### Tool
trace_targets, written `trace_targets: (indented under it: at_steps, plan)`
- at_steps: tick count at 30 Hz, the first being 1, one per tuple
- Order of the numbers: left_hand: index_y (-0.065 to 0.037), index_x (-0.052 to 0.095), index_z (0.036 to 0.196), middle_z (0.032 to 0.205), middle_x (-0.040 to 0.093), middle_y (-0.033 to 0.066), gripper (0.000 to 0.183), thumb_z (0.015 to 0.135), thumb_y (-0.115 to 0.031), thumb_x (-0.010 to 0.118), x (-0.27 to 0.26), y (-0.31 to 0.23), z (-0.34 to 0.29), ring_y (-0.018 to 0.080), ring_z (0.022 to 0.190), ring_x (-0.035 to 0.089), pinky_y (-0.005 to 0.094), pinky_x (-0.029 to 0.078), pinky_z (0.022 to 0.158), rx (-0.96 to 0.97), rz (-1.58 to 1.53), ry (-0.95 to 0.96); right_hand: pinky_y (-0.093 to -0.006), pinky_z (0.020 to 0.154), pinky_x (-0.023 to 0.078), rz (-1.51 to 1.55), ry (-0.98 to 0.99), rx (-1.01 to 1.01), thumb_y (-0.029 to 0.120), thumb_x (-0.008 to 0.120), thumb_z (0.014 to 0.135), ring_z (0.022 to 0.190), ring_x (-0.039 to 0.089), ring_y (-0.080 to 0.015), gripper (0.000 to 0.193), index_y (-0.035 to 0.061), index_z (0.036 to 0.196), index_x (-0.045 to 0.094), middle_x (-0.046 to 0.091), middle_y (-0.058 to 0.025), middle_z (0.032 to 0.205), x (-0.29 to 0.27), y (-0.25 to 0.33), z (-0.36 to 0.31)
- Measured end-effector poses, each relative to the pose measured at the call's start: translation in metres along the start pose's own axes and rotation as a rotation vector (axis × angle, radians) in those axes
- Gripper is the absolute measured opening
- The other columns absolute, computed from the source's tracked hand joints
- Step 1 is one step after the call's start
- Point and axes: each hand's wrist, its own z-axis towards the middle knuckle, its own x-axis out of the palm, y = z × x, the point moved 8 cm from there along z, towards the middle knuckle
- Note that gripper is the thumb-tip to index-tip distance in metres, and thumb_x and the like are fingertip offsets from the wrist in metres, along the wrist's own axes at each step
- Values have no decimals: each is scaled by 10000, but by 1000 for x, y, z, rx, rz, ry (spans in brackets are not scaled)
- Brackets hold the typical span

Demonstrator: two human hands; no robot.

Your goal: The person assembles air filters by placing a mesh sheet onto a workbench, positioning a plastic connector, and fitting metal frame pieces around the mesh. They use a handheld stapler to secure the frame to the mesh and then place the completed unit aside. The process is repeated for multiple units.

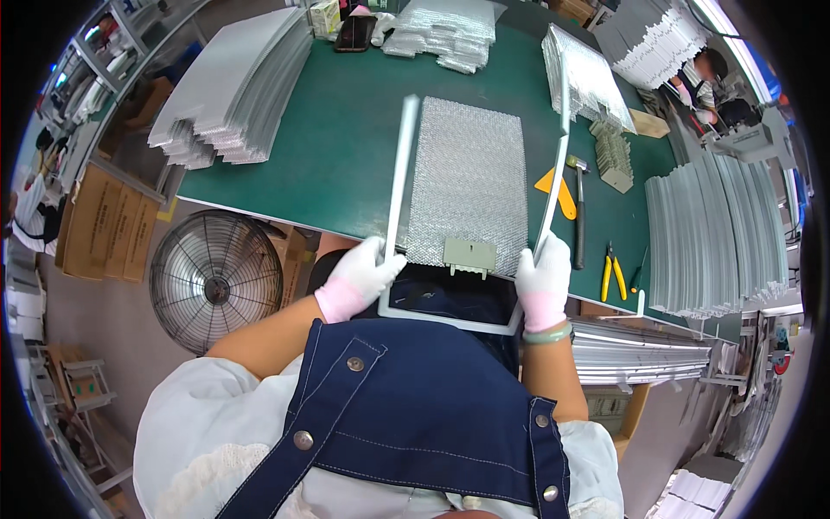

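Observation:
Both my hands wear white gloves with pink cuffs. They hold a thin silver-white frame (450,323), three-sided, its crossbar toward my lap and its far end without a bar. My left hand (361,275) is closed round the left side bar, and my right hand (545,275) grips the right one. Between the bars, a silver bubble-foil sheet (471,173) lies on the table, reaching its near edge. A small grey-green plate with short prongs (471,253) sits at the sheet's near end, touched by neither hand.
On the green table (346,147) are an orange scraper (558,192), a hammer (579,212), yellow-handled pliers (614,278) and a stack of grey-green parts (612,156). Panel stacks (238,86) stand left, strips (718,233) right, foil sheets (445,30) at the back. A floor fan (216,281) stands left.

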Motion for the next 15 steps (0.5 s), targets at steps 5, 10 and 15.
trace_targets:
  at_steps: [5,10,15]
  plan:
    - [-19,504,1063,817,597,76,336,1007,-349,540,11,44,6,164,717,618,307,517,650,-217,-362,-62,-489,780,499,132,219,113,205,608,893,877,630,-435,298,-16,1094,602,660,-251,904,51,-17,15]
    - [-41,571,1143,964,645,73,424,968,-426,609,14,40,1,130,747,604,282,525,692,-315,-535,-1,-480,805,509,90,263,128,244,613,902,890,639,-421,327,-5,1113,596,665,-234,920,56,4,9]
    - [-26,598,1141,974,660,66,384,959,-362,631,-1,44,-4,121,816,611,279,525,757,-251,-517,-93,-402,770,526,203,233,121,194,709,832,768,652,-310,552,-82,1279,543,666,-157,870,37,1,-24]
